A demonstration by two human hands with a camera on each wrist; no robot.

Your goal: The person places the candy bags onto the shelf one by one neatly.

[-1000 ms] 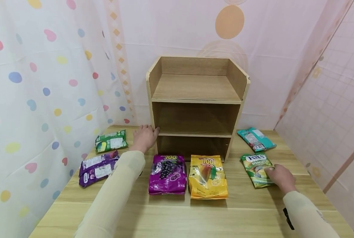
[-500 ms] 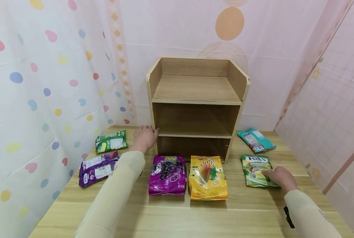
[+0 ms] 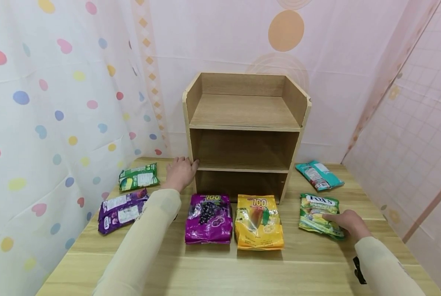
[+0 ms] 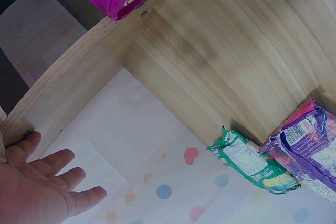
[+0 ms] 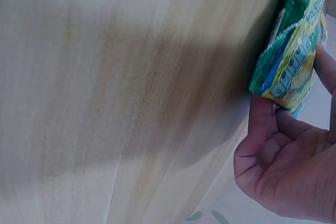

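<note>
On the table at right lies a green and yellow bag of Fox's candy [image 3: 314, 207]. My right hand [image 3: 351, 224] pinches its lower right corner, thumb on top; in the right wrist view the fingers curl beneath the bag's end. My left hand [image 3: 181, 173] rests against the left side of a three-tier wooden shelf [image 3: 244, 111]. The left wrist view shows that hand's fingers [image 4: 58, 158] spread and relaxed, touching the side panel. A purple grape candy bag [image 3: 208, 222] and a yellow mango candy bag [image 3: 259, 226] stand side by side before the shelf.
A teal bag [image 3: 320, 176] lies behind the Fox's candy, right of the shelf. On the left side, a green bag [image 3: 138, 177] lies behind a dark purple bag [image 3: 120, 209]. Patterned curtains [image 3: 57, 123] border the wooden table [image 3: 235, 271].
The Fox's candy bag has turned under my right hand, so its printed front now sits straighter. My left hand stays at the shelf's side.
</note>
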